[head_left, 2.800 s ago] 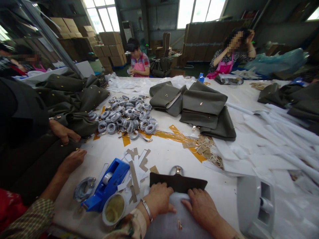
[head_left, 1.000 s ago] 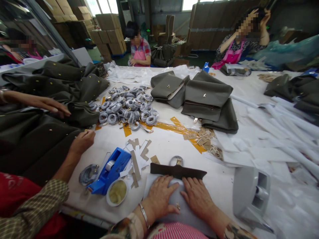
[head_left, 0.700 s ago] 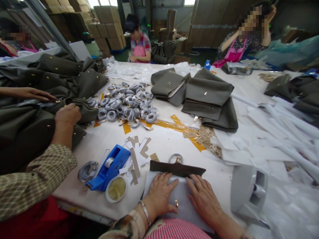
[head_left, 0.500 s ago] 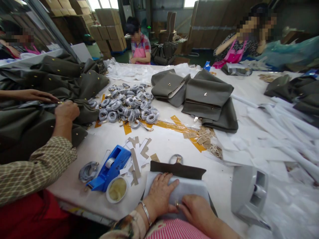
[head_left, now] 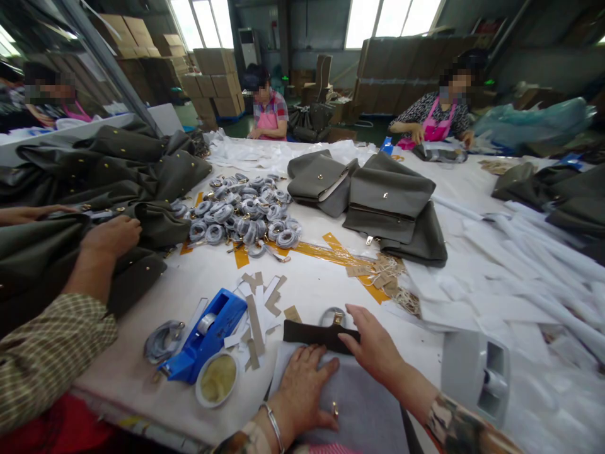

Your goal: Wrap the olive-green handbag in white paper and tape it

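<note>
Item, one dark bag [head_left: 410, 430] with a pale grey sheet [head_left: 373, 403] over it, lying directly beneath my left hand [head_left: 300, 391], its one dark flap [head_left: 307, 334] beyond my fingertips and below my right hand [head_left: 373, 343]. Counted: one gold clasp [head_left: 335, 410] by my left thumb, one blue tape dispenser [head_left: 203, 343], one white bowl [head_left: 199, 378], one grey dispenser [head_left: 458, 372]. My left lay open, pressed flat on the sheet; my right was open, fingers extended over the flap's right end, gripping nothing.
</note>
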